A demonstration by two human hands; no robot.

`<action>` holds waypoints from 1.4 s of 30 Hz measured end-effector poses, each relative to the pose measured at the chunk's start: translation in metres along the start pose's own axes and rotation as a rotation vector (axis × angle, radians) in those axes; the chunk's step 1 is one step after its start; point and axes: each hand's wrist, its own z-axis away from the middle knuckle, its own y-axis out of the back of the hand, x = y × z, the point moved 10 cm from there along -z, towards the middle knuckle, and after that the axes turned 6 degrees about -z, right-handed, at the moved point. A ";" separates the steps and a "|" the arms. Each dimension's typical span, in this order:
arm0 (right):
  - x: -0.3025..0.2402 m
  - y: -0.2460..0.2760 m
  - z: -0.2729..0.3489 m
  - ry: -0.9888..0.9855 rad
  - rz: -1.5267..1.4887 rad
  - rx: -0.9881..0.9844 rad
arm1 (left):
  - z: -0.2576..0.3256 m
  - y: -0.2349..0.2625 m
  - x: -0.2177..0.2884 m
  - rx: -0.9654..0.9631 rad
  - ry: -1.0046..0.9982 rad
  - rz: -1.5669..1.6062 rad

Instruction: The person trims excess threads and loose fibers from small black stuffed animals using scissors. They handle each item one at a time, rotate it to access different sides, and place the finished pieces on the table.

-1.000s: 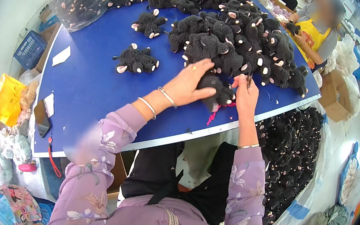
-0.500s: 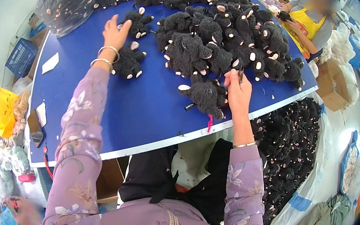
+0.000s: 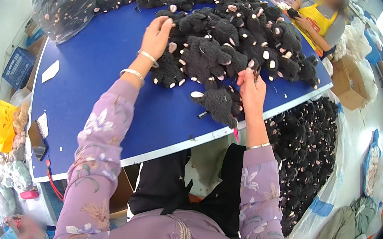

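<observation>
Pinching a dark tool [image 3: 257, 73], right hand [image 3: 252, 90] points forward; left hand [image 3: 156, 38] hides its grip.

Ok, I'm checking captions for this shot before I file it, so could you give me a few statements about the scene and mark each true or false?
1. The left hand is at the black plush toys on the table. True.
2. The right hand is holding nothing. False: a thin dark tool shows between its fingers.
3. The yellow bag is to the left of the table. True.
4. The tabletop is red. False: it is blue.
5. The co-worker at the upper right wears a yellow apron. True.
</observation>
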 end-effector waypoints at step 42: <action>-0.047 0.020 0.091 -0.043 -0.335 0.139 | 0.171 -0.007 0.052 -0.230 0.514 0.820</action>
